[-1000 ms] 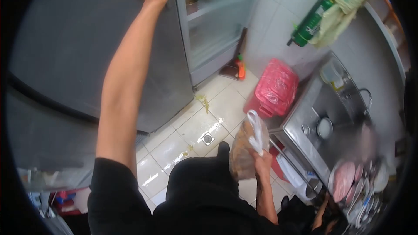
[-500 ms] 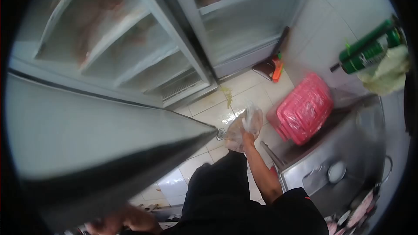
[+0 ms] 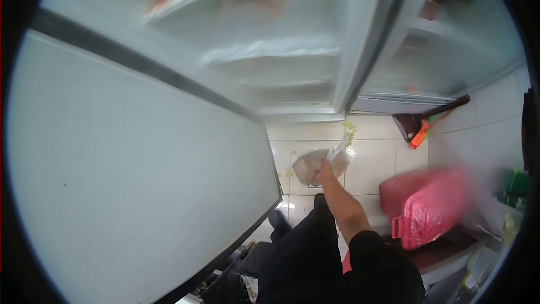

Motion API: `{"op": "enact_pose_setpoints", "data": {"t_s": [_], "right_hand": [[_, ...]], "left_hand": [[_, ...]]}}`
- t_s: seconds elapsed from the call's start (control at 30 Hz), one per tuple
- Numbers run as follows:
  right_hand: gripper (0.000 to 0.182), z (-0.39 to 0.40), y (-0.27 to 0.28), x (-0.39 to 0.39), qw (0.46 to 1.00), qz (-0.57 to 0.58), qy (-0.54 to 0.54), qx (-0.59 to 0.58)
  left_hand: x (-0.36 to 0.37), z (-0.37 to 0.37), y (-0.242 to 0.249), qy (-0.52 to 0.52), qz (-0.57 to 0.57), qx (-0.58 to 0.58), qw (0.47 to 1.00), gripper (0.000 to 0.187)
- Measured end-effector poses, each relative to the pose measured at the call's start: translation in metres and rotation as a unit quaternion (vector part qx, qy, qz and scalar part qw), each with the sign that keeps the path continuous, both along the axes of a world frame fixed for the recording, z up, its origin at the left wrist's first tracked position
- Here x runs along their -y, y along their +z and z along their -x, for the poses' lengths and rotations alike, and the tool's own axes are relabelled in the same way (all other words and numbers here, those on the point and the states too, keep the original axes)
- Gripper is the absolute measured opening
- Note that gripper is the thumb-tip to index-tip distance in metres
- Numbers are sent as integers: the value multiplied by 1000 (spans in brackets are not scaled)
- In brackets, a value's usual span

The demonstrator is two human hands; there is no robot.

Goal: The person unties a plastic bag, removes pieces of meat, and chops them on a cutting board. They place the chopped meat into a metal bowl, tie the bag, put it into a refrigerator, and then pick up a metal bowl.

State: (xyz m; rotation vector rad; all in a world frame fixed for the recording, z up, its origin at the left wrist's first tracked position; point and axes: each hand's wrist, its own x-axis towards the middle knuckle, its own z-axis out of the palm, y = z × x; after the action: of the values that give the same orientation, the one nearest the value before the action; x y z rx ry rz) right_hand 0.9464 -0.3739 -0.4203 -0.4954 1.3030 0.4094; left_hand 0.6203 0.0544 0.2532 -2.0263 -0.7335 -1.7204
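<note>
A translucent plastic bag (image 3: 306, 164) with pale contents hangs from my right hand (image 3: 324, 171), whose fingers are closed round its gathered top. What is inside the bag cannot be made out. Beneath it lies the tiled floor (image 3: 368, 163). In front stands an upright fridge (image 3: 354, 39), and its wide door (image 3: 140, 157) is swung out to the left. White-lined shelves (image 3: 270, 50) inside it carry reddish items in blurred wrapping. My left hand is out of sight, on the side where the door fills the view.
A pink plastic tub (image 3: 430, 208) sits at the right by a metal sink edge. Near the fridge's foot are a dark dustpan (image 3: 406, 126) and an orange brush head (image 3: 419, 136). Yellow-green scraps (image 3: 350, 128) lie on the tiles. A green object (image 3: 513, 186) shows at the far right.
My view has turned left, toward the fridge shelves and door. My left hand, earlier low at the door's edge, has left view. My right hand still holds the bag.
</note>
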Motion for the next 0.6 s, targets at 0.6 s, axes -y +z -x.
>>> {"op": "enact_pose_setpoints", "data": {"t_s": [0.6], "right_hand": [[24,-25,127,-62,755,69,574,308]], "left_hand": [[-40,-59,-117,-43,324,-178,928,24]]}}
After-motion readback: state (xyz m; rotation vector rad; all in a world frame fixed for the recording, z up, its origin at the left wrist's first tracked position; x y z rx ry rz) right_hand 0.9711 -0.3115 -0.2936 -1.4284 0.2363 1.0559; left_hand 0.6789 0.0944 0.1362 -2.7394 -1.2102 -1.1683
